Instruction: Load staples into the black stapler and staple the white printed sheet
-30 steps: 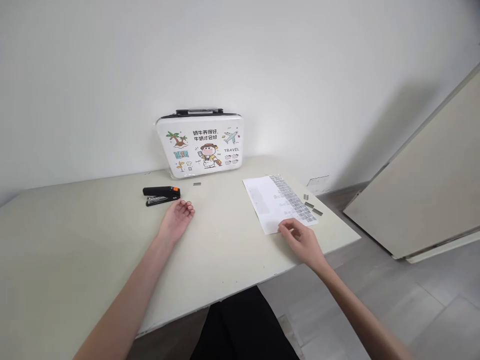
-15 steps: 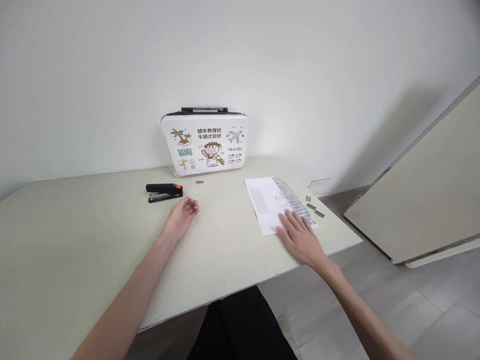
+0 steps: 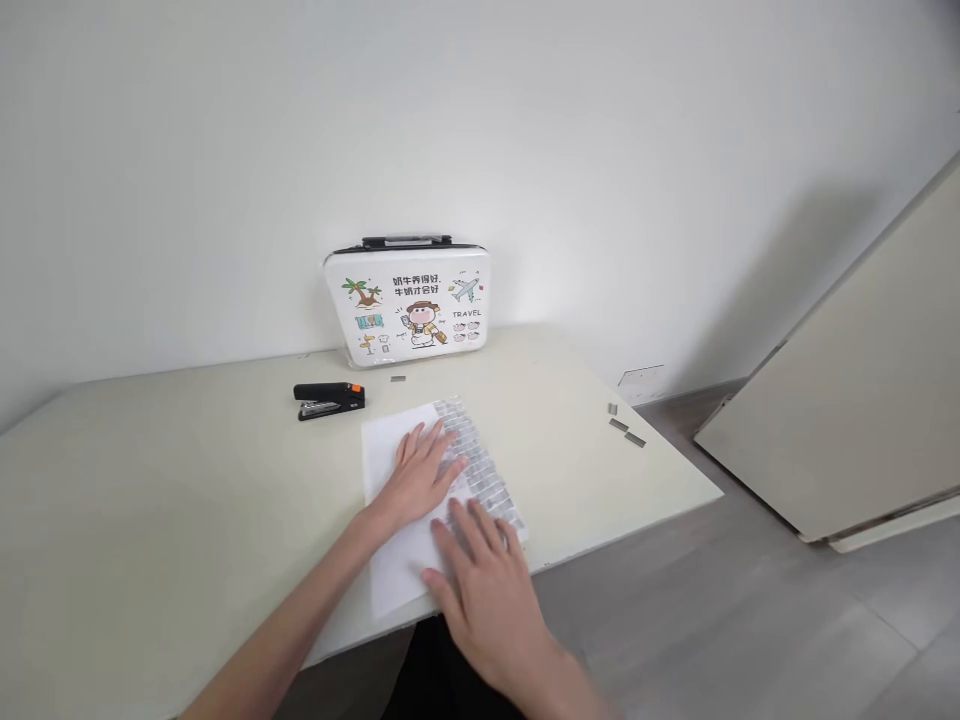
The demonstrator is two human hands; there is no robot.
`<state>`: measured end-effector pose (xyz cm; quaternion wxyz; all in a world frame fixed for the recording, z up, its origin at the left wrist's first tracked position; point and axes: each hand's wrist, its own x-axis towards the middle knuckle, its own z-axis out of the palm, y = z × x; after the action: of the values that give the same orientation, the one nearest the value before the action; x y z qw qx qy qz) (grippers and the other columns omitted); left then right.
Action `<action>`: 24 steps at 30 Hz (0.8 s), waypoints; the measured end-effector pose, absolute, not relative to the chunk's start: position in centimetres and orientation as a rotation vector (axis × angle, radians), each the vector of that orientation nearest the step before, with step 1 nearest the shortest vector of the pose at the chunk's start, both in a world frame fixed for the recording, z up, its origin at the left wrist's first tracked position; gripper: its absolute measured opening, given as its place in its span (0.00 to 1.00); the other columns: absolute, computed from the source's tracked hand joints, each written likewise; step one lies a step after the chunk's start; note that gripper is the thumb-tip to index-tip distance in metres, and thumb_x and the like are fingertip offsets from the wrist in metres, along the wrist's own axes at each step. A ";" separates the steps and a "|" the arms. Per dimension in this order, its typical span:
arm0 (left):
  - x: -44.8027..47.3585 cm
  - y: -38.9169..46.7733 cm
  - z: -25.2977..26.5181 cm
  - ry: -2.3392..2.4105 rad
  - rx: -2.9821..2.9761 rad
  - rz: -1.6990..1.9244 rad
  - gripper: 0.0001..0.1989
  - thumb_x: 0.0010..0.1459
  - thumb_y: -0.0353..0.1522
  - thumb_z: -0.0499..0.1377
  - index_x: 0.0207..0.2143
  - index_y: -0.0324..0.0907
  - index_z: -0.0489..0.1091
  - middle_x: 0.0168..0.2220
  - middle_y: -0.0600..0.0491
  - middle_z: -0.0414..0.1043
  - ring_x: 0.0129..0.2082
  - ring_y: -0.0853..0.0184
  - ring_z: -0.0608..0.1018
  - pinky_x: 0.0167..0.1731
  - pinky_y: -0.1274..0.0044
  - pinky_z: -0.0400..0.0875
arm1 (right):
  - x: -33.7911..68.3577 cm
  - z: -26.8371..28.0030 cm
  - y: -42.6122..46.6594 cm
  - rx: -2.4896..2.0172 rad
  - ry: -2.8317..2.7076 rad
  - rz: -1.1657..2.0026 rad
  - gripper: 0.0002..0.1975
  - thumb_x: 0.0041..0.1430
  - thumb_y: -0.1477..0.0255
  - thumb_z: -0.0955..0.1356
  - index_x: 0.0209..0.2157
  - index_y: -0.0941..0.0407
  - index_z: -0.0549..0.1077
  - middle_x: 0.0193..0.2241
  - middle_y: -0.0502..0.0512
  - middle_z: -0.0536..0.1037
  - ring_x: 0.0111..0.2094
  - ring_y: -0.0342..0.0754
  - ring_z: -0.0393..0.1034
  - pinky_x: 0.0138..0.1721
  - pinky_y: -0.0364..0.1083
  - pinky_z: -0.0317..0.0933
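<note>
A sheet of white paper (image 3: 405, 575) with a grey printed strip down its right side lies on the table by the front edge; whether it is one sheet or several I cannot tell. My left hand (image 3: 420, 475) rests on its upper middle, fingers spread. Over the paper's lower right part is my right hand (image 3: 484, 575), its fingers apart and slightly blurred. Beyond the paper, to the left, sits a black stapler (image 3: 328, 400) with an orange tab. One short strip of staples (image 3: 398, 379) lies just right of the stapler.
A white cartoon-printed case (image 3: 412, 305) with a black handle leans against the wall at the back. Several small staple strips (image 3: 627, 432) lie near the table's right edge. A pale panel (image 3: 847, 400) stands on the floor at right.
The paper has slid left and toward me, now in front of my body. My right hand moved with it. My left hand came from beside the stapler onto the paper and spread its fingers.
</note>
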<state>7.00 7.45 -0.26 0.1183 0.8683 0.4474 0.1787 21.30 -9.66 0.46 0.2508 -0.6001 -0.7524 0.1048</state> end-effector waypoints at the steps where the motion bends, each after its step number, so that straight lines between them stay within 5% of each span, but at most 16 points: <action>1: 6.5 7.1 -0.7 1.345 2.583 0.452 0.32 0.72 0.53 0.45 0.72 0.53 0.58 0.76 0.51 0.48 0.76 0.46 0.47 0.71 0.50 0.43 | 20.8 0.7 -9.9 -1.579 -2.059 0.339 0.25 0.76 0.55 0.58 0.67 0.46 0.67 0.71 0.52 0.63 0.72 0.62 0.55 0.66 0.67 0.59; 11: -4.7 2.8 -0.2 1.521 2.721 0.247 0.31 0.74 0.50 0.44 0.75 0.60 0.46 0.77 0.61 0.42 0.76 0.53 0.47 0.73 0.53 0.40 | 29.1 -0.3 -5.4 -1.552 -2.010 0.368 0.27 0.76 0.57 0.57 0.69 0.52 0.64 0.72 0.58 0.60 0.75 0.57 0.47 0.70 0.62 0.54; 16: -8.8 3.1 0.8 1.577 2.623 0.249 0.30 0.72 0.50 0.46 0.74 0.63 0.49 0.76 0.62 0.46 0.76 0.52 0.49 0.73 0.54 0.41 | 32.4 -1.2 0.6 -1.786 -2.093 0.331 0.34 0.76 0.52 0.52 0.71 0.57 0.62 0.74 0.60 0.54 0.76 0.56 0.43 0.74 0.59 0.41; 24: -10.6 6.0 2.8 1.542 2.438 0.298 0.30 0.71 0.50 0.50 0.72 0.58 0.58 0.74 0.57 0.54 0.75 0.52 0.53 0.72 0.54 0.45 | 30.8 -1.4 7.2 -1.843 -2.204 0.353 0.36 0.74 0.47 0.48 0.73 0.49 0.57 0.77 0.54 0.45 0.77 0.55 0.34 0.75 0.61 0.31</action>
<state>-10.61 6.01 2.81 0.1208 0.8345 0.5278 0.1021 30.83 7.18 -1.38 0.1230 -0.6319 -0.7556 0.1211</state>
